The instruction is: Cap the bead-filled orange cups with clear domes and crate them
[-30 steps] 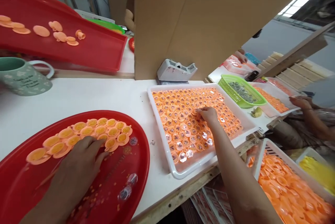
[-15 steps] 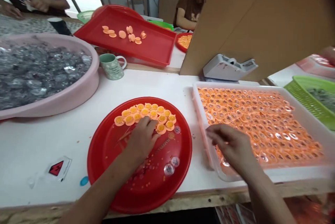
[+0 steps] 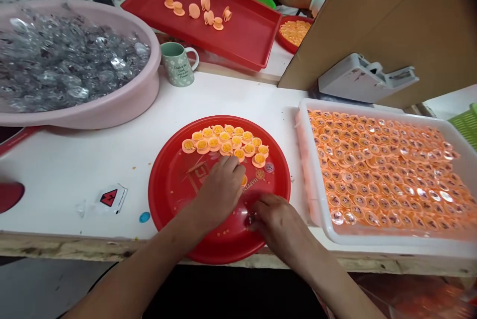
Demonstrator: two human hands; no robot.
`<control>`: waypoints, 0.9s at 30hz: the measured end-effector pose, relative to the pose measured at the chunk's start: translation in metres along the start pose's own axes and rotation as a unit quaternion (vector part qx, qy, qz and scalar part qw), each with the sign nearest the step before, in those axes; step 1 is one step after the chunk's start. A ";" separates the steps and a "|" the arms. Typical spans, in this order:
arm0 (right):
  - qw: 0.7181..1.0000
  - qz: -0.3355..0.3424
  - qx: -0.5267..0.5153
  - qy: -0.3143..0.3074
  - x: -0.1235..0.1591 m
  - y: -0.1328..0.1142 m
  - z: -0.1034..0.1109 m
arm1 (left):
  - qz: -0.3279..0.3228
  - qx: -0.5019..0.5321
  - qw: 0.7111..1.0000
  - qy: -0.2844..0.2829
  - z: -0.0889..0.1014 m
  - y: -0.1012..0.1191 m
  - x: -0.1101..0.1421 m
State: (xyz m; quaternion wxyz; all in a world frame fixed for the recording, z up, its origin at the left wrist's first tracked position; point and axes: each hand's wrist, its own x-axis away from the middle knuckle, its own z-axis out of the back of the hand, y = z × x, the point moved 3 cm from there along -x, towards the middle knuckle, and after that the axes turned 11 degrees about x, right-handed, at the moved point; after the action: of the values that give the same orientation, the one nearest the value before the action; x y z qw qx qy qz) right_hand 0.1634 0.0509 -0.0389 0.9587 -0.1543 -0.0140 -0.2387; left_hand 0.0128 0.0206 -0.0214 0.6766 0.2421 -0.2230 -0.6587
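A round red tray (image 3: 175, 195) lies in front of me with several small orange caps (image 3: 225, 142) laid out in rows at its far side. My left hand (image 3: 219, 192) rests palm down on the tray, its curled fingers over an orange cap just below the rows. My right hand (image 3: 278, 219) is on the tray's near right part, fingers pinched on a small clear dome piece (image 3: 250, 219). To the right stands a white tray (image 3: 316, 199) packed with orange caps topped by clear domes.
A pink basin (image 3: 112, 110) of clear plastic domes stands at the left. Behind are a green mug (image 3: 179, 64), a red rectangular tray (image 3: 242, 36) with a few orange pieces, a cardboard panel (image 3: 372, 21) and a white tape dispenser (image 3: 365, 78). Another person sits at the back.
My right hand has left the white tray and come down onto the red round tray by the clear domes. The view swung left and down. My left hand stayed on the tray.
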 end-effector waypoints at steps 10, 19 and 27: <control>0.999 -0.017 -0.033 -0.024 0.005 -0.021 -0.010 | 0.193 0.283 0.931 0.123 0.012 -0.018 0.061; 0.764 -0.186 -0.618 -0.022 0.006 0.004 -0.014 | 0.200 0.377 0.895 0.131 -0.008 -0.017 0.072; 0.949 -0.089 -0.298 0.043 -0.005 -0.023 -0.018 | 0.244 0.280 0.899 0.234 0.032 -0.044 0.079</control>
State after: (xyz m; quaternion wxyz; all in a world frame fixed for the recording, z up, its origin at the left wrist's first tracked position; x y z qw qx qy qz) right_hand 0.1477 0.0282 -0.0493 0.8434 -0.4210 0.0851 -0.3228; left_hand -0.0387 -0.0598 -0.0248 0.7531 0.5062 -0.2855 -0.3083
